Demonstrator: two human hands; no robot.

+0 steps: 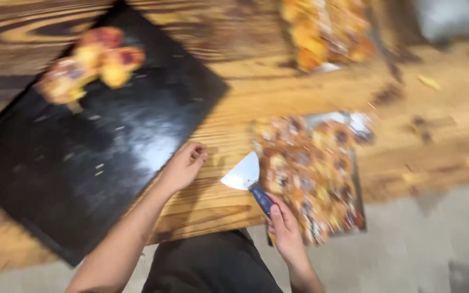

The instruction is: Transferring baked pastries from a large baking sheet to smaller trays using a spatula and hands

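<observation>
Pastries [308,176] mostly remained on the metal tray [354,120]; a few [90,62] lay on the black board [82,163]. Right hand [284,228] gripped the scraper [245,174]; left hand [183,167] rested loosely curled, empty.

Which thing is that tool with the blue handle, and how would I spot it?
Start at the wooden table, then find the foil-lined tray of baked pieces near its front edge. Against that tray's left side lies the scraper, held by the right hand: the only flat, shiny, fan-shaped blade.

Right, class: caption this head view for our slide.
Right hand holds a blue-handled scraper beside baked pastries; left hand rests by a black tray.
</observation>
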